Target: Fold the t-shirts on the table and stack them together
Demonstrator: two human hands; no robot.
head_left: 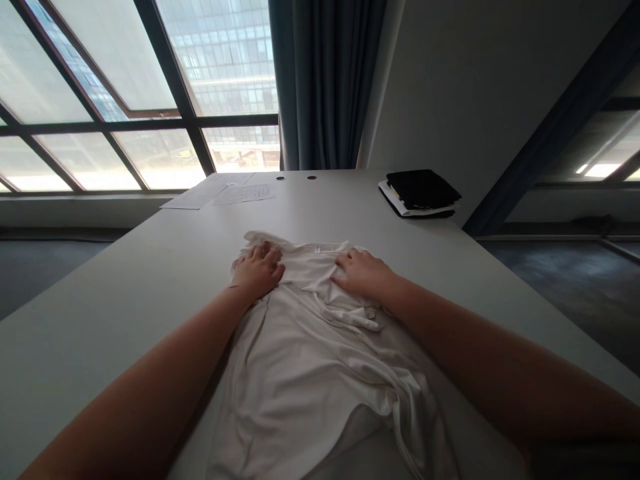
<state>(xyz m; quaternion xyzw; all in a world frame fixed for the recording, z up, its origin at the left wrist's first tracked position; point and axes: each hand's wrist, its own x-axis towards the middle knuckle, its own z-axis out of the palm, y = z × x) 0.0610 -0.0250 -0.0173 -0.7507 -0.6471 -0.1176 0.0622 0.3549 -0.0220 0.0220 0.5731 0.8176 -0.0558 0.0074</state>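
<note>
A white shirt (290,347) lies wrinkled on the white table, its neckline with a small label at the far end and its lower part spreading toward me. My left hand (257,270) rests on the shirt's far left shoulder, fingers spread over the cloth and thumb apart. On the far right shoulder lies my right hand (365,272), with its fingers stretched across the fabric and the thumb separate. Both palms face down and touch the shirt. A bunched fold of cloth sits just below my right hand, and the near end runs out of view.
The white table (125,267) reaches toward the window. A black folder-like item with papers inside (423,193) sits at the far right edge. Sheets of paper (245,193) lie at the far left. Two small round items (311,177) are near the back edge, before a dark blue curtain (325,87).
</note>
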